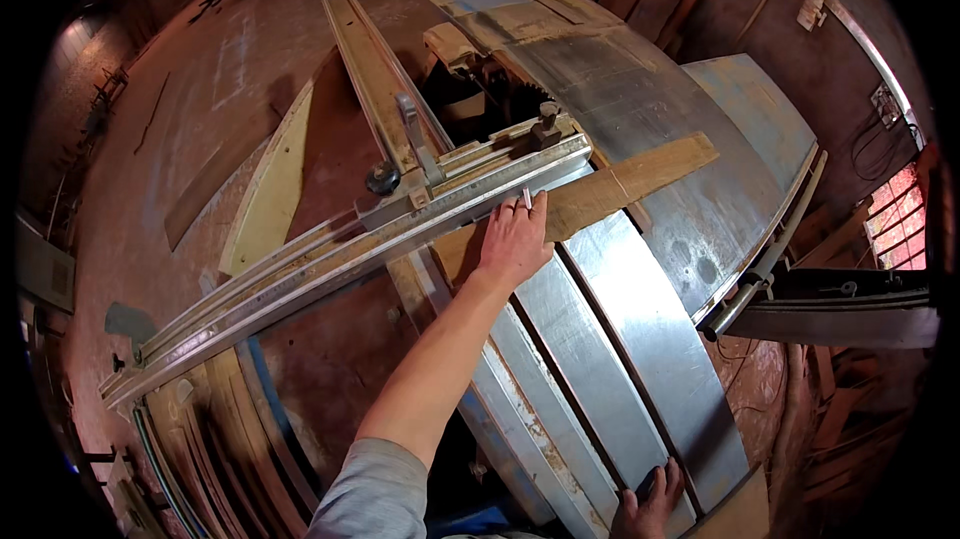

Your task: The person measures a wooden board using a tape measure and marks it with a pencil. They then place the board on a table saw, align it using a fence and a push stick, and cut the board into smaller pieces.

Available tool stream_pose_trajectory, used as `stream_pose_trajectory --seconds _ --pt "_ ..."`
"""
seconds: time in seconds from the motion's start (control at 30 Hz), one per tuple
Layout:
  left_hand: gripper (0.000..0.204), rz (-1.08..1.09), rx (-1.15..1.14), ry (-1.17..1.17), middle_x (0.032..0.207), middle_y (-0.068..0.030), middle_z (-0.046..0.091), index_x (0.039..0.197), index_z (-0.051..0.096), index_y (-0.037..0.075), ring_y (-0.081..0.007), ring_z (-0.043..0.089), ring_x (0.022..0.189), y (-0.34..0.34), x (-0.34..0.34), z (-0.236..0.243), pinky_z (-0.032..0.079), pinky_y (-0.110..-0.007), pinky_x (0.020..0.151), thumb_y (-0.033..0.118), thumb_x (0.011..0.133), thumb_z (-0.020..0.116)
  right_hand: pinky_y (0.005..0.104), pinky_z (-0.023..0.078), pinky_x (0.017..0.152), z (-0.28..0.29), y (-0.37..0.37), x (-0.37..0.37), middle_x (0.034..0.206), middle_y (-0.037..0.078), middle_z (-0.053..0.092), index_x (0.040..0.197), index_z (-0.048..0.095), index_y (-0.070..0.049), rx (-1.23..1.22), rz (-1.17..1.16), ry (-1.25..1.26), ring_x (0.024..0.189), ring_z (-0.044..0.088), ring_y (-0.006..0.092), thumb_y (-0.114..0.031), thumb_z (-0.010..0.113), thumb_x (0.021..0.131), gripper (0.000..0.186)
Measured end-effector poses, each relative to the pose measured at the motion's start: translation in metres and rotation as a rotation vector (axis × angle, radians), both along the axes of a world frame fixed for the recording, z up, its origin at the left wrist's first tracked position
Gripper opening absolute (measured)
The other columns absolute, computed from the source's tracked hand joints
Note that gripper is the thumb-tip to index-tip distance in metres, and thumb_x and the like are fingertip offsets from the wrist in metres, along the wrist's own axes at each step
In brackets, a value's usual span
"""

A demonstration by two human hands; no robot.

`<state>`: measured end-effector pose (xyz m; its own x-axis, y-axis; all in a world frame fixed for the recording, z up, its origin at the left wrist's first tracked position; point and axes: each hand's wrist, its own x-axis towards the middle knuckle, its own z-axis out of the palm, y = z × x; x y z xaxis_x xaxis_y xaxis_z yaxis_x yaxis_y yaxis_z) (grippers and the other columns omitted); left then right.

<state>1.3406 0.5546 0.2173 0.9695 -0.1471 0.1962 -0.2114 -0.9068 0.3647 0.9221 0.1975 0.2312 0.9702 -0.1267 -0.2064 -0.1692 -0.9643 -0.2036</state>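
My left hand [515, 242] lies over a long, rough-edged wooden board [630, 177], its fingers bent at the board's far edge beside a metal fence [470, 201]. A short white stick [527, 197] pokes up between those fingers; its kind is too small to tell. The board lies slantwise across the slotted metal table of a saw [590, 284], its right end reaching over the wide metal top. Close to the table's near edge, my right hand [650, 501] rests on the metal with its fingers apart. That hand is in shadow and partly cut off by the picture's lower edge.
A black knob [382, 178] and an upright grey stop [412, 134] sit along the fence. Several wood strips [225, 429] lie at lower left. A pale curved board [275, 184] leans behind the fence. A metal rail [745, 304] runs along the right side.
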Motion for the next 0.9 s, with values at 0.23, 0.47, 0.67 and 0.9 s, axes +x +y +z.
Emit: stream_pose_trajectory --seconds 0.23,0.47,0.67,0.9 --pt "0.083 0.001 -0.003 -0.001 0.135 -0.0268 0.057 0.150 0.039 -0.001 -0.0393 0.049 0.131 0.001 0.003 -0.008 0.039 -0.049 0.112 0.029 0.082 0.076 0.0583 0.027 0.118 0.008 0.009 0.005 0.157 0.027 0.035 0.146 0.047 0.003 0.040 -0.025 0.001 0.145 0.031 0.0478 -0.029 0.075 0.086 0.073" --pt "0.083 -0.010 -0.029 -0.076 0.130 -0.0277 0.059 0.149 0.041 -0.002 -0.0404 0.050 0.130 0.005 0.002 -0.012 0.041 -0.050 0.111 0.027 0.081 0.078 0.0582 0.027 0.118 -0.002 -0.001 -0.002 0.157 0.028 0.035 0.144 0.048 0.004 0.052 0.001 -0.035 0.144 0.031 0.0484 -0.029 0.075 0.086 0.072" --pt "0.082 0.000 -0.028 -0.089 0.132 -0.0285 0.058 0.148 0.042 -0.002 -0.0408 0.049 0.131 0.005 0.001 -0.013 0.040 -0.049 0.112 0.027 0.081 0.078 0.0576 0.027 0.118 0.001 0.000 0.001 0.157 0.028 0.035 0.143 0.048 0.005 0.055 -0.018 -0.009 0.145 0.031 0.0478 -0.029 0.074 0.086 0.071" --pt "0.082 0.004 -0.039 -0.062 0.136 -0.0258 0.057 0.149 0.041 -0.002 -0.0397 0.048 0.133 0.009 0.000 -0.015 0.039 -0.049 0.113 0.028 0.082 0.077 0.0575 0.026 0.119 0.004 0.003 0.003 0.158 0.027 0.034 0.145 0.047 0.005 0.053 -0.035 0.036 0.145 0.030 0.0477 -0.028 0.074 0.086 0.072"
